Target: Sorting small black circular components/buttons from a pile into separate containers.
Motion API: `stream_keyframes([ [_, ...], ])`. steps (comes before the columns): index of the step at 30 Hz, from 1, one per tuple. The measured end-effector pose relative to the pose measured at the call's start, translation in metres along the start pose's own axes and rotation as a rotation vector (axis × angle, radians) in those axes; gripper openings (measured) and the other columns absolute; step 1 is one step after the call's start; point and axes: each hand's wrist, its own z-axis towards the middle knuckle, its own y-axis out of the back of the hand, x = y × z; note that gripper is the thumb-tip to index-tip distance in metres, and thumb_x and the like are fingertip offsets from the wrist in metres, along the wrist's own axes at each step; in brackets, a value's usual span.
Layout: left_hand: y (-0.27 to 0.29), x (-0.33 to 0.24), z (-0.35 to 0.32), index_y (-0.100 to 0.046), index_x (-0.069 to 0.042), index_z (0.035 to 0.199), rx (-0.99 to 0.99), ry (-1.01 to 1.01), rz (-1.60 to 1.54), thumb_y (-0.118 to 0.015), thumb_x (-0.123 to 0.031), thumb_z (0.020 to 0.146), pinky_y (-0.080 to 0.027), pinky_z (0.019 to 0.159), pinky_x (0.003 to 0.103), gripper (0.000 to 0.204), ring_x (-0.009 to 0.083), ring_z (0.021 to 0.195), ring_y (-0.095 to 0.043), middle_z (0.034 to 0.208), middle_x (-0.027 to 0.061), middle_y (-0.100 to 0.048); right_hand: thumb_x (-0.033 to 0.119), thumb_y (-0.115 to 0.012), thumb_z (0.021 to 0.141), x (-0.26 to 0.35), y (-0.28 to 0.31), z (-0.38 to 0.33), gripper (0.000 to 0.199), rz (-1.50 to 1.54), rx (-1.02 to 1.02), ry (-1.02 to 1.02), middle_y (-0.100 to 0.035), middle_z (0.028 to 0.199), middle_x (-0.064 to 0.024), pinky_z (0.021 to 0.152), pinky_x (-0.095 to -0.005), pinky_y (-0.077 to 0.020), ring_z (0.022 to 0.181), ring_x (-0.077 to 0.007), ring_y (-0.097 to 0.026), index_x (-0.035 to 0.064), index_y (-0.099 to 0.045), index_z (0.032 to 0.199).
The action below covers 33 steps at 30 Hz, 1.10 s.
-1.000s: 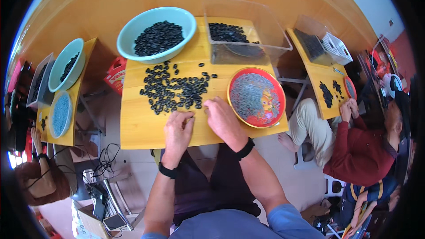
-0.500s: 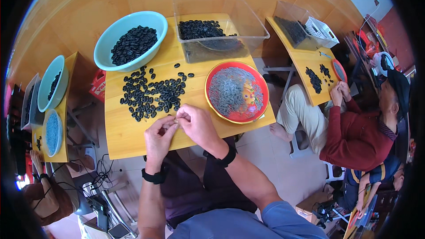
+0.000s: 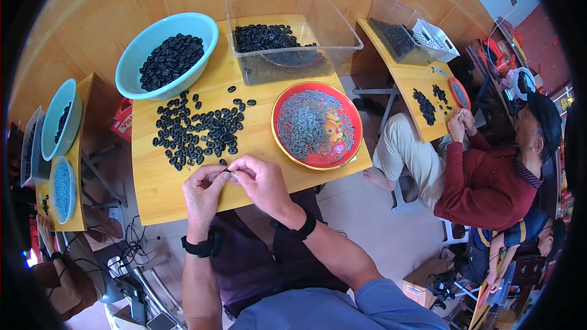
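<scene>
Bare left hand [image 3: 205, 190] and right hand [image 3: 262, 182] meeting low centre, fingertips of both pinched shut on one small black ring [image 3: 228, 172], forearms rising from the lower edge, pale wooden table [image 3: 160, 186], black ring pile [image 3: 197, 131] above, red round plate [image 3: 317, 125] right, teal bowl [image 3: 166, 55] upper left, wood-panelled wall behind.

A smooth, lightly varnished wooden table [image 3: 183, 192] is seen under matt black ring-shaped pieces [image 3: 199, 134], possibly rubber. A glossy pale blue plastic bowl [image 3: 137, 61], a clear plastic bin [image 3: 342, 30] and a shiny red plastic plate [image 3: 351, 116] are set on it. A white plastic lattice basket [image 3: 435, 40] is noted farther off.
</scene>
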Motion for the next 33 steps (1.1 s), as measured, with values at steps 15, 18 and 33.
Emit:
stream_keyframes([
  [15,0.001,-0.008,-0.005,-0.072,0.0,0.098,-0.062,0.026,0.038,-0.076,0.0,0.087,-0.048,0.067,0.018,0.012,0.0016,0.072,-0.061,0.084,-0.0006,-0.071,-0.001,-0.067,0.081,0.039,0.15,0.004,0.006,-0.993,-0.068,0.072,-0.069,0.085,-0.015,0.07,-0.0432,-0.0536,0.081,-0.0337,-0.068,0.0034,-0.07,0.084],
  [18,0.002,-0.006,-0.005,-0.073,0.0,0.098,-0.068,0.007,0.064,-0.076,0.0,0.087,-0.047,0.065,0.018,0.011,0.0013,0.071,-0.06,0.083,-0.0016,-0.071,0.001,-0.068,0.08,0.034,0.143,0.004,0.007,-0.975,-0.046,0.057,-0.07,0.086,-0.0145,0.071,-0.0441,-0.0543,0.082,-0.0336,-0.069,0.0045,-0.071,0.085],
  [33,-0.001,-0.007,-0.005,-0.072,0.0,0.096,-0.067,0.004,0.072,-0.076,-0.001,0.088,-0.047,0.063,0.018,0.009,0.0012,0.069,-0.059,0.08,-0.0024,-0.07,0.006,-0.071,0.079,0.032,0.135,0.006,0.004,-1.164,-0.114,0.086,-0.068,0.083,-0.014,0.069,-0.0464,-0.054,0.08,-0.0345,-0.069,0.0047,-0.07,0.082],
])
